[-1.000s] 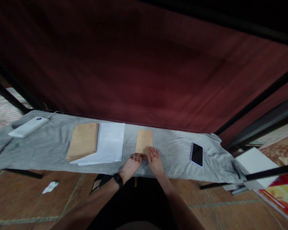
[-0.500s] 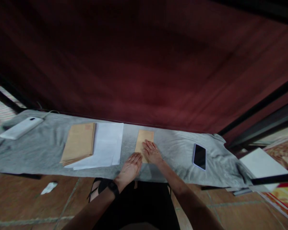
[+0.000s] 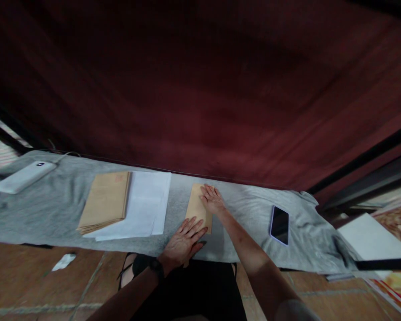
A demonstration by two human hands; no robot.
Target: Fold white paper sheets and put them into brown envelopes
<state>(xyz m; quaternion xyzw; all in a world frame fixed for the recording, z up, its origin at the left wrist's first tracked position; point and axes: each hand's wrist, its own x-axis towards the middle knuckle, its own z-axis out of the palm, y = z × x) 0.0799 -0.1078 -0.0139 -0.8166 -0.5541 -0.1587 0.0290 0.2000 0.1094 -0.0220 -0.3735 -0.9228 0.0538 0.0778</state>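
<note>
Resting the left hand (image 3: pixel 181 244) on the near end of a brown paper envelope (image 3: pixel 195 206), spreading its fingers wide and holding the thumb apart to the right side. Touching also with the right hand (image 3: pixel 213 202) the far right part of this same envelope, laying the fingers slightly apart and flat upon the paper. Holding the envelope flat on a grey cloth (image 3: pixel 245 216), between white paper sheets (image 3: pixel 149 200) on the left and a dark-screened smartphone (image 3: pixel 280 225) on the right. Wearing on the left wrist a black watch (image 3: pixel 157 268). Seeing, to the left of the hands, a stack of brown envelopes (image 3: pixel 104 199), partly covering the white sheets and showing a reddish mark near its far right corner. Seeing farther left a white rectangular device (image 3: pixel 24 177) with a thin cable (image 3: pixel 67 154) at its end. Facing a dark red curtain (image 3: pixel 200 102) behind the cloth. Looking down also on a tiled floor (image 3: pixel 30 285), with a small crumpled white piece (image 3: pixel 63 262) lying at the left.
</note>
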